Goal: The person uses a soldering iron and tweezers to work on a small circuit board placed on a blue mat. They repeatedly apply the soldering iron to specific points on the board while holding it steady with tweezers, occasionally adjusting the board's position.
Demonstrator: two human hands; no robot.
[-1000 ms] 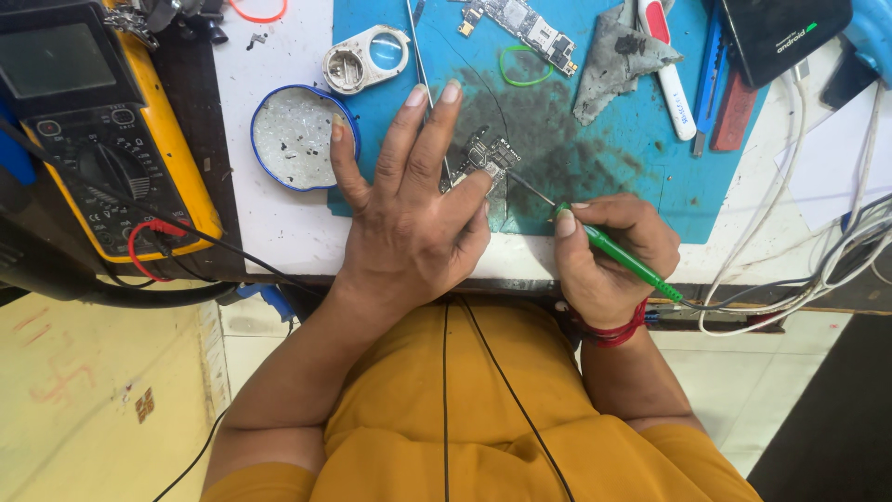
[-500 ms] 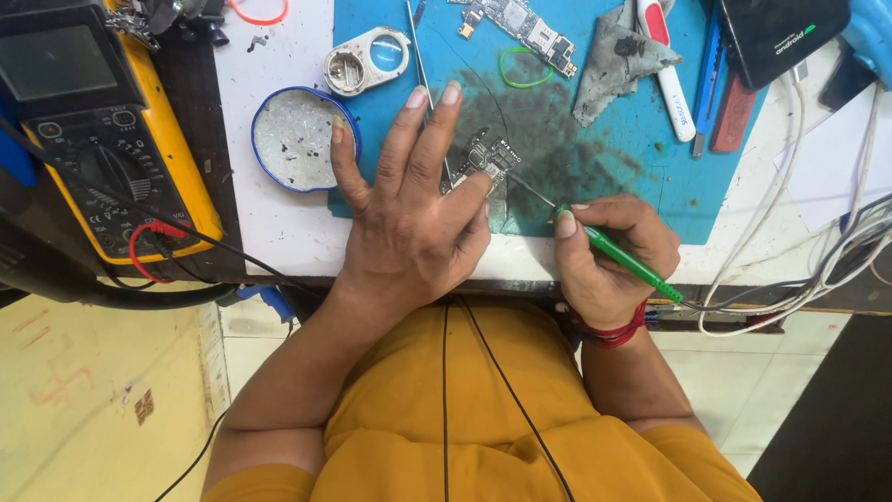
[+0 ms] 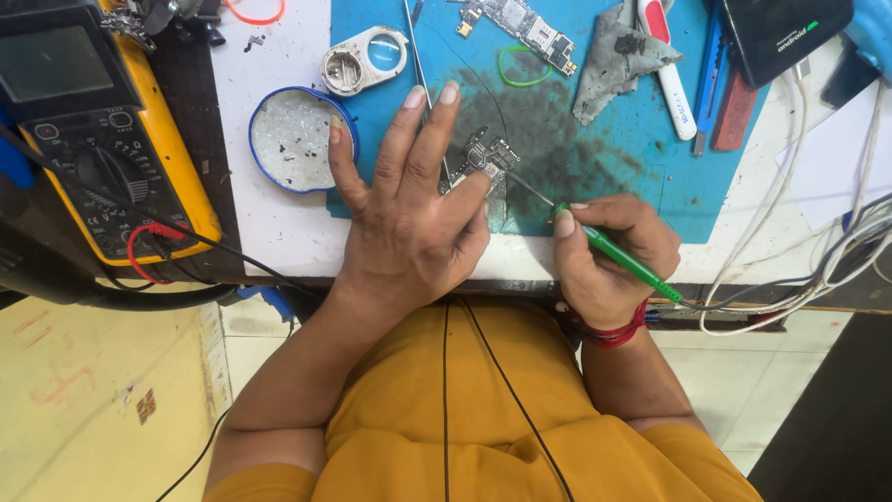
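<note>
- Green-handled, the soldering iron (image 3: 624, 260) lay in the right hand (image 3: 609, 256), pinched like a pen between thumb and fingers, its thin metal tip reaching up-left to the edge of the small circuit board (image 3: 485, 160).
- That board sat on the blue work mat (image 3: 669, 177), on the dark scorched patch near the mat's front edge, and the left hand (image 3: 409, 223) pressed down on it with fingers spread flat and open, gripping nothing; thumb and forefinger pinned its near side.
- Holding the board this way looked sound: the work was best kept from sliding while the tip touched one pad only, so the pressing fingers needed to stay just clear of the tip.
- A steadier stroke probably came from resting the heel of the right hand on the table edge, as it seemed to be, and moving only the fingers.
- Risks I judged: the iron's cord (image 3: 743, 297) trailing to the right could tug the handle, and the thin black wire (image 3: 469, 98) arcing over the mat lay near the joint.
- Nearby stood a round blue-rimmed dish (image 3: 293, 139) just left of the left thumb, a yellow multimeter (image 3: 102, 139) further left, a second circuit board (image 3: 520, 23), a green elastic loop (image 3: 522, 67) and a grey rag (image 3: 613, 60) at the mat's far side.
</note>
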